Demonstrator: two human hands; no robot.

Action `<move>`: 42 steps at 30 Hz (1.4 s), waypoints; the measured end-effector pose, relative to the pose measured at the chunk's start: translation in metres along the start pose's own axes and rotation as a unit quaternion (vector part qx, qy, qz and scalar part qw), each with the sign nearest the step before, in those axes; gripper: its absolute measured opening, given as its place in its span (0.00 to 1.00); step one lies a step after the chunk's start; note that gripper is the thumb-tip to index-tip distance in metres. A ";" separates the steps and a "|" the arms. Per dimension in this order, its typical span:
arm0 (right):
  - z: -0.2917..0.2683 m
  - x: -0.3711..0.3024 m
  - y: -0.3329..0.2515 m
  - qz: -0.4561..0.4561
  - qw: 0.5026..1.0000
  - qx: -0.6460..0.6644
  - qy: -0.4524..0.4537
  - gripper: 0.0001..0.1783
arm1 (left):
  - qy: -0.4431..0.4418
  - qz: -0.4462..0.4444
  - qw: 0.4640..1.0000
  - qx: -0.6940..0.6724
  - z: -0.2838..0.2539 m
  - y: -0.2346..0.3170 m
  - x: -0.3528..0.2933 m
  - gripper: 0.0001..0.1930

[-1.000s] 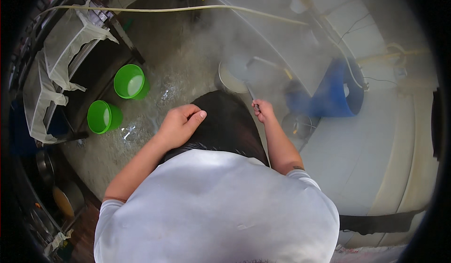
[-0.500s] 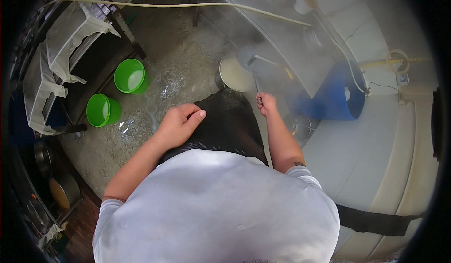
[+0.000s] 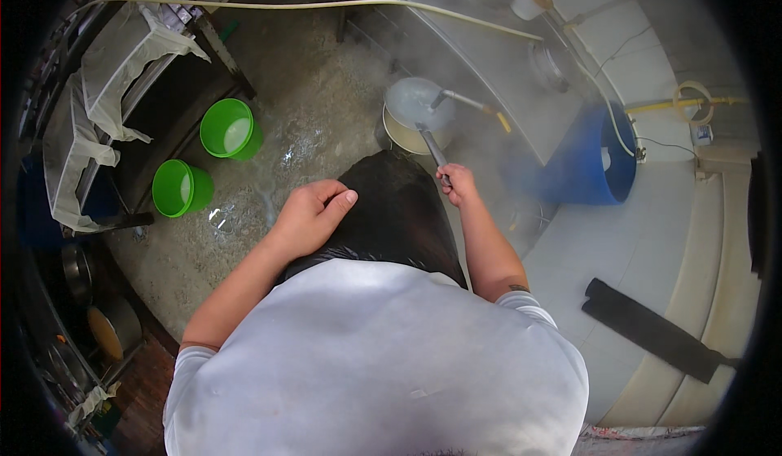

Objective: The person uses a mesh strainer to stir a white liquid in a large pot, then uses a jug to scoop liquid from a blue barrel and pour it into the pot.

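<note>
Plainly, a long-handled ladle (image 3: 412, 97) is held out in front of the knees, its round, pale bowl set above a round container (image 3: 393, 136) with a light inside, by which part of its rim is left visible. The ladle's handle is gripped near its end by the right hand (image 3: 458, 185), the fingers wrapped round it. Over the bowl, the end of a metal pipe (image 3: 468, 101) with a yellow tip is seen; whether the two are touching cannot be told. The left hand (image 3: 320, 209) is rested on a black apron (image 3: 391, 211), its fingers bent and its thumb laid alongside; whether it is fully closed cannot be made out. Above the apron, a white shirt (image 3: 375, 350) is worn.

Farther out, a grey counter (image 3: 497, 69) is blurred by steam, and a blue barrel (image 3: 590, 156) is placed near it, on the right. Two green buckets (image 3: 231, 128) are set on the wet floor (image 3: 273, 105) to the left, whitish contents being shown in both. Beyond them, trays (image 3: 122, 81) are draped with pale cloth. A cream hose (image 3: 326, 3) is stretched across the top of the view.
</note>
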State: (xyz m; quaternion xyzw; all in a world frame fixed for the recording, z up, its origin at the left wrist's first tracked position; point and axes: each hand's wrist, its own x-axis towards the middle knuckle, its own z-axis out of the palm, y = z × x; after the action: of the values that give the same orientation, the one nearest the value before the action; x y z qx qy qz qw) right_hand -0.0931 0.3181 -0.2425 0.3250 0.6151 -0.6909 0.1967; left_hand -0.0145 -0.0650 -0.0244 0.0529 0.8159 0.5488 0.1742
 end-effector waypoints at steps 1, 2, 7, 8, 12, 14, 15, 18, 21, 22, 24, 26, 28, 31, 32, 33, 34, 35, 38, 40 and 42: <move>-0.001 0.001 0.002 0.004 1.000 0.007 0.000 0.04 | -0.001 0.000 1.000 0.000 0.000 0.000 0.000 0.16; -0.002 0.001 0.004 0.007 1.000 0.014 0.000 0.04 | -0.002 -0.004 1.000 0.005 0.000 0.001 -0.001 0.17; -0.011 0.008 0.010 0.019 0.999 0.043 0.005 0.03 | -0.013 -0.009 1.000 0.017 -0.001 0.003 -0.002 0.18; -0.011 0.008 0.010 0.023 0.998 0.049 0.010 0.03 | -0.012 -0.007 1.000 0.012 0.000 0.003 -0.002 0.18; -0.001 0.001 0.005 -0.003 0.998 0.056 0.042 0.07 | -0.008 -0.006 1.000 0.008 0.000 0.001 -0.003 0.18; 0.000 -0.002 0.002 -0.003 0.997 0.053 0.059 0.07 | -0.009 0.001 1.000 0.009 0.000 -0.001 -0.003 0.18; 0.001 -0.003 0.001 -0.004 0.997 0.053 0.059 0.07 | -0.009 0.008 1.000 0.011 0.000 -0.001 -0.003 0.18; -0.001 -0.004 -0.002 -0.009 0.996 0.058 0.068 0.06 | -0.011 0.008 1.000 0.005 0.000 0.002 -0.005 0.18; 0.002 -0.006 -0.006 -0.010 0.996 0.060 0.066 0.06 | -0.009 -0.001 1.000 0.006 -0.001 0.003 -0.006 0.16; 0.003 -0.007 -0.007 -0.011 0.995 0.067 0.067 0.05 | -0.008 0.000 1.000 0.006 -0.001 0.003 -0.007 0.16; 0.007 -0.009 -0.008 -0.013 0.995 0.074 0.069 0.05 | -0.012 -0.001 1.000 0.000 -0.001 0.001 -0.007 0.17; 0.008 -0.009 -0.009 -0.019 0.994 0.071 0.078 0.06 | -0.009 -0.002 1.000 0.001 -0.001 0.003 -0.008 0.18; 0.007 -0.010 -0.010 -0.012 0.995 0.067 0.067 0.07 | -0.007 -0.002 1.000 0.002 -0.001 0.004 -0.009 0.19; 0.006 -0.009 -0.010 -0.002 0.997 0.064 0.045 0.07 | -0.011 -0.005 1.000 -0.002 -0.003 0.002 -0.009 0.19; 0.005 -0.008 -0.009 0.000 0.997 0.065 0.035 0.08 | -0.011 -0.003 1.000 0.002 -0.003 0.003 -0.009 0.18; 0.005 -0.007 -0.009 0.000 0.997 0.065 0.035 0.08 | -0.012 0.000 1.000 0.007 -0.004 0.003 -0.009 0.17; 0.003 -0.005 -0.008 0.002 0.997 0.073 0.025 0.06 | -0.012 0.001 1.000 0.007 -0.004 0.003 -0.008 0.17; 0.000 -0.003 -0.007 0.003 0.997 0.081 0.015 0.05 | -0.012 0.006 1.000 0.005 -0.004 0.003 -0.008 0.17; 0.003 -0.004 -0.007 -0.001 0.997 0.070 0.021 0.04 | -0.013 0.007 1.000 0.007 -0.005 0.002 -0.008 0.17; 0.006 -0.005 -0.008 -0.003 0.998 0.064 0.021 0.04 | -0.015 0.005 1.000 0.009 -0.006 0.002 -0.008 0.17; 0.007 -0.006 -0.007 -0.005 0.998 0.059 0.022 0.04 | -0.012 0.005 1.000 0.007 -0.005 0.001 -0.008 0.17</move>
State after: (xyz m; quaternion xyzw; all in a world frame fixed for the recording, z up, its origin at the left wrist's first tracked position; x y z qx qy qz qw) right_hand -0.0954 0.3116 -0.2328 0.3485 0.5794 -0.7192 0.1601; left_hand -0.0092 -0.0717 -0.0202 0.0649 0.8175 0.5431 0.1803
